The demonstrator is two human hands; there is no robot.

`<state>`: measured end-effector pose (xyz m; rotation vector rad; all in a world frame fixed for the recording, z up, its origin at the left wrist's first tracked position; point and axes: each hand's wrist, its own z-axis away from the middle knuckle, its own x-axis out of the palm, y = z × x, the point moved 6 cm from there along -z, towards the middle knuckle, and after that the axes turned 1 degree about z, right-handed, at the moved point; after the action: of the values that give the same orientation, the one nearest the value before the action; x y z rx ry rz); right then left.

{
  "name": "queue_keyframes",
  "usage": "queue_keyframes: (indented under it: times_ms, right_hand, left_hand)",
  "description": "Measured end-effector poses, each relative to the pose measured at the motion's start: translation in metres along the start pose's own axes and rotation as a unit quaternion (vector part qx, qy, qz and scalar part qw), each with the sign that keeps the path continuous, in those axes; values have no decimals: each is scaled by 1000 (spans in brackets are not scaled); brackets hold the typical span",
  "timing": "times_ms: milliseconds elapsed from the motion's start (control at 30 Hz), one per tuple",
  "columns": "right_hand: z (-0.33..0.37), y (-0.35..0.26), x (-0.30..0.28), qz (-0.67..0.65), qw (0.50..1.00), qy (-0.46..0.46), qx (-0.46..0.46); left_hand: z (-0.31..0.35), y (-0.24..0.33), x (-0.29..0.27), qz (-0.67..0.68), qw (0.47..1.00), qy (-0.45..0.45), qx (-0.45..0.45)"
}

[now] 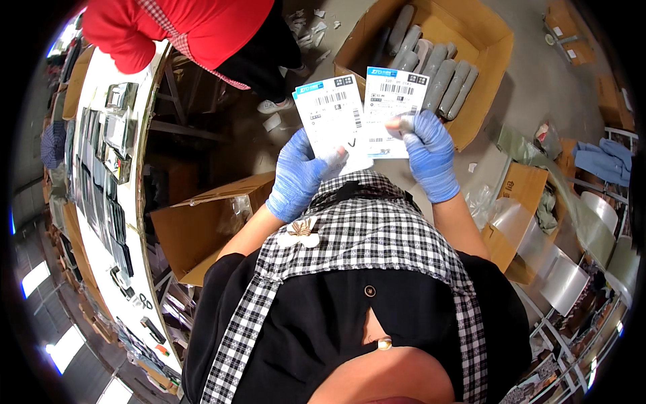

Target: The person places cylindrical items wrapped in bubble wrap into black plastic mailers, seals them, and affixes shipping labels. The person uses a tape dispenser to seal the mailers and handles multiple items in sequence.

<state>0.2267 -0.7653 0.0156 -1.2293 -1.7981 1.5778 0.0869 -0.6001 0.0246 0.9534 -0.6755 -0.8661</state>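
Observation:
Both my hands wear blue fingerless-tipped gloves and are raised in front of my checked apron. My left hand [301, 172] pinches a stack of white shipping labels [330, 111], thumb on the front; a pen-like tick shows near the thumb. Held in my right hand [431, 155] is another white shipping label [396, 91] with a blue top strip and barcode, gripped by thumb and fingers at its right side. The two sets of labels are side by side, their lower edges close together. My fingers behind the paper are hidden.
Beyond the labels stands an open cardboard box [494, 40] with several grey wrapped parcels [439, 81]. Another open box [202, 232] sits at lower left. A long white table [145, 87] carries dark flat packages. A person in red [202, 27] stands by it. Clear film rolls [562, 276] are at right.

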Motion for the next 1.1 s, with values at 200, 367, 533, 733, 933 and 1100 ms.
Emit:
queue_keyframes:
  times_ms: [200, 367, 533, 733, 933, 1100]
  right_hand:
    - [-27, -24, -19, 198, 975, 88, -44]
    - [-39, -10, 23, 58, 998, -16, 13]
    - [-35, 14, 39, -50, 988, -12, 149]
    - [-26, 23, 32, -99, 970, -2, 223]
    - [-37, 21, -2, -181, 964, 126, 152]
    - [-36, 10, 17, -96, 984, -41, 144]
  left_hand:
    - [-15, 14, -5, -26, 999, 34, 10]
    - [-29, 23, 1, -8, 1000, 5, -10]
    - [-34, 26, 0, 19, 1000, -3, -13]
    - [-36, 20, -10, 2, 1000, -3, -18]
    - [-36, 21, -9, 8, 1000, 7, -22]
    - [-34, 21, -4, -6, 999, 5, -39]
